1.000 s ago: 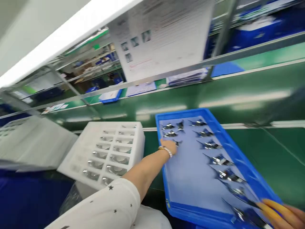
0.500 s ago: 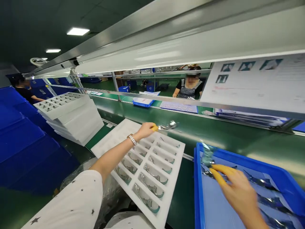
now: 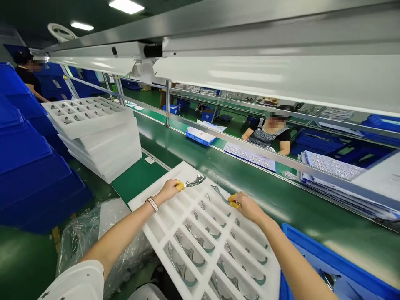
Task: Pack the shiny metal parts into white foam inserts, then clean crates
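My left hand (image 3: 170, 189), yellow covers on its fingertips, is closed on a shiny curved metal part (image 3: 195, 181) above the far edge of a white foam tray (image 3: 275, 273). My right hand (image 3: 246, 205), also with yellow fingertip covers, pinches a second curved metal part (image 3: 220, 193) over the tray's far right side. I cannot tell whether that part touches the tray. Similar curved metal parts lie in many of the tray's slots; several slots near my left forearm look bare. At the lower right, a blue bin (image 3: 285, 266) holds more such parts, partly hidden by my right forearm.
A stack of white foam trays (image 3: 117, 146) stands at the left beside blue bins (image 3: 28, 166). Clear plastic wrap (image 3: 81, 233) lies below my left arm. A metal rail and lamp housing (image 3: 265, 71) cross overhead. A co-worker (image 3: 265, 133) sits across the green bench.
My right hand has moved left from the blue bin to above the foam tray, now with a metal part. My left hand still holds its part, now nearer the tray. The view has turned left.
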